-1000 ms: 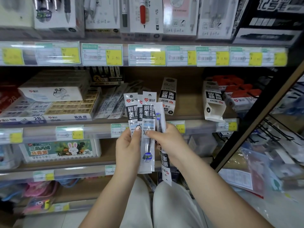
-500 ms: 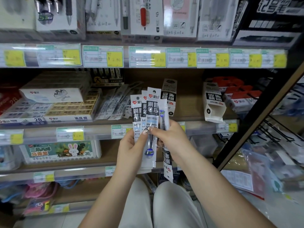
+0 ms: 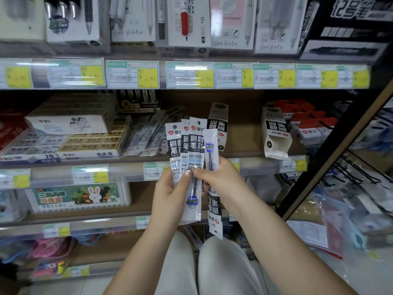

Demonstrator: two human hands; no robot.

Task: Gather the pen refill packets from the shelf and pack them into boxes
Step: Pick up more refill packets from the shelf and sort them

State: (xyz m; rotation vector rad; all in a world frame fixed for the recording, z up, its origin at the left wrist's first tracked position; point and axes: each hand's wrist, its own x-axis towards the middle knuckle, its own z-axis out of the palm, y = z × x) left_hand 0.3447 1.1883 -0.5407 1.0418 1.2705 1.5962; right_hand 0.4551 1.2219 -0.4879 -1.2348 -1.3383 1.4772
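Bare forearms, dark-rimmed painted nails, pale cream trousers (image 3: 223, 269).

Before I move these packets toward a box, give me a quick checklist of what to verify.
1. Left hand grips the fanned packets: ok.
2. Right hand pinches the upside-down packet: ok.
3. All held packets face the same way: not ok, that one is reversed.
4. Empty box within view on the shelf: ok, its flap hangs open.
5. Loose packets left on the shelf: not ok, more to gather.
6. Exact packet count: cannot tell.
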